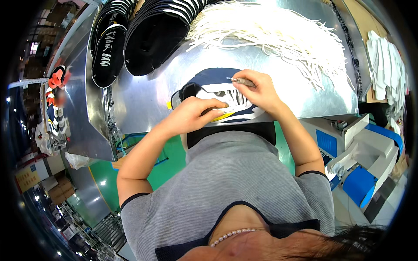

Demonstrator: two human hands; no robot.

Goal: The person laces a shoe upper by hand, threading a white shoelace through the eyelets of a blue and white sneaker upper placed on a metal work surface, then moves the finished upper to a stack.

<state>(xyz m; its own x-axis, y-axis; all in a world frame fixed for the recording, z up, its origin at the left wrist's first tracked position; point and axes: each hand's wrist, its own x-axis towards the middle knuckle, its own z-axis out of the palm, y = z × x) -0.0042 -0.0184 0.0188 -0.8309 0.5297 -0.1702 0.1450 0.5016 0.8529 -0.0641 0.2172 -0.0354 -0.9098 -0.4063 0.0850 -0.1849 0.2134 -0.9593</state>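
Note:
A navy shoe upper [213, 77] with white stripes lies on its side on the metal table, close to the front edge. White lace [237, 99] runs in rows across its opening, and a yellow strip [224, 116] shows along the near side. My left hand [196, 114] grips the near edge of the upper between thumb and fingers; some fingertips are hidden inside it. Over its right part, my right hand [260, 89] closes around a slim pen-like tool [243, 81] with a thin metal tip. That tip points left, above the navy panel.
Behind the upper lies a big heap of loose white laces [270, 32]. Stacked black shoe uppers [156, 41] stand at the back left, beside a laced row [106, 56]. A blue and grey machine [361, 182] is at my right. White strips [385, 65] hang beyond the table's right side.

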